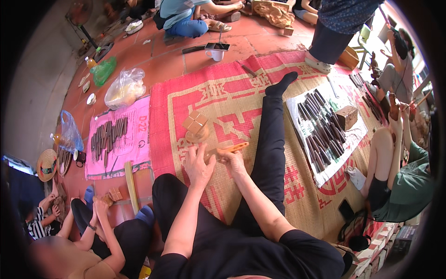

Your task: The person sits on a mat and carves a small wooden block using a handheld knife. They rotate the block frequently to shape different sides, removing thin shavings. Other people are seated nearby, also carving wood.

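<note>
My right hand (233, 163) is closed around a tool with an orange handle (234, 147), held low over the mat between my legs. The handle slants up to the right, and a thin greyish part runs left toward my other hand; its exact shape is too small to tell. My left hand (199, 166) has its fingers stretched and its thumb apart, close to the tool's left end. Just beyond its fingertips stands a light wooden piece (195, 122), a block with crossing lines above a rounded lower part. Whether my fingertips touch it, I cannot tell.
A red-and-tan woven mat (186, 100) lies under me. Dark carving tools (320, 125) lie in rows on a white sheet at right, beside a wooden block (346, 117); more (109, 136) rest on a pink sheet (139, 153) at left. People sit close on both sides.
</note>
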The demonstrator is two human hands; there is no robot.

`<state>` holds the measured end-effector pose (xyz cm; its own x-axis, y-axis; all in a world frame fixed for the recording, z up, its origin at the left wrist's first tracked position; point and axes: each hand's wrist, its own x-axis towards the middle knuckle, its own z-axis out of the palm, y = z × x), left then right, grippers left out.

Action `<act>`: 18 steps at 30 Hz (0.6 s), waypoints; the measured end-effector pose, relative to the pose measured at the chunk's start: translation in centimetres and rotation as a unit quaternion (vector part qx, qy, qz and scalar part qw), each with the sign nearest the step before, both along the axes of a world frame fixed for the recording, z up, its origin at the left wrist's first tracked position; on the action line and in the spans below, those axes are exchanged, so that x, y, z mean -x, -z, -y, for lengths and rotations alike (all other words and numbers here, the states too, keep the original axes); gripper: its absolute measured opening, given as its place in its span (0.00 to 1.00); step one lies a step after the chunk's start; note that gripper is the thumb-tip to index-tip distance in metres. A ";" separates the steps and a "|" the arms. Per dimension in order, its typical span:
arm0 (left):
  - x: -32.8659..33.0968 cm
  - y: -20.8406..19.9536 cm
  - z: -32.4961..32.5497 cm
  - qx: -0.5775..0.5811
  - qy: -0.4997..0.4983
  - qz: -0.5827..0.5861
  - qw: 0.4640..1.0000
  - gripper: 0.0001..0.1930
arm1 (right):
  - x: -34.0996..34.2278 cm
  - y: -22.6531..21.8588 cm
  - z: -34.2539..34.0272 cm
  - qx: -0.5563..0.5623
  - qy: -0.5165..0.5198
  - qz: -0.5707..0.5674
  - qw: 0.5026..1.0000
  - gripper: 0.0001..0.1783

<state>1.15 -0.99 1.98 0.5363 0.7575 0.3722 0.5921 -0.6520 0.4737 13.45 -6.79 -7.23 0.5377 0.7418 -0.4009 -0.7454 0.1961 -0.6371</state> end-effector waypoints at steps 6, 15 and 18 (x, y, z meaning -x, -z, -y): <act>0.2 0.3 0.0 -0.008 0.008 0.009 1.000 0.23 | 0.2 2.2 1.1 0.088 0.002 0.105 0.991 0.12; 3.5 0.4 -1.4 0.034 0.016 0.096 0.995 0.19 | 1.8 3.1 0.8 0.075 -0.012 0.175 0.982 0.08; 5.5 -0.7 -1.4 0.096 -0.005 0.132 0.987 0.19 | 0.5 1.7 1.2 0.106 0.014 0.147 0.983 0.05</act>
<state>-4.30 0.37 2.63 0.4327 0.8325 0.3461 0.4375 -0.5295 0.7268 12.91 -8.01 -8.90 0.6730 0.6407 -0.3696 -0.5194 0.0537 -0.8528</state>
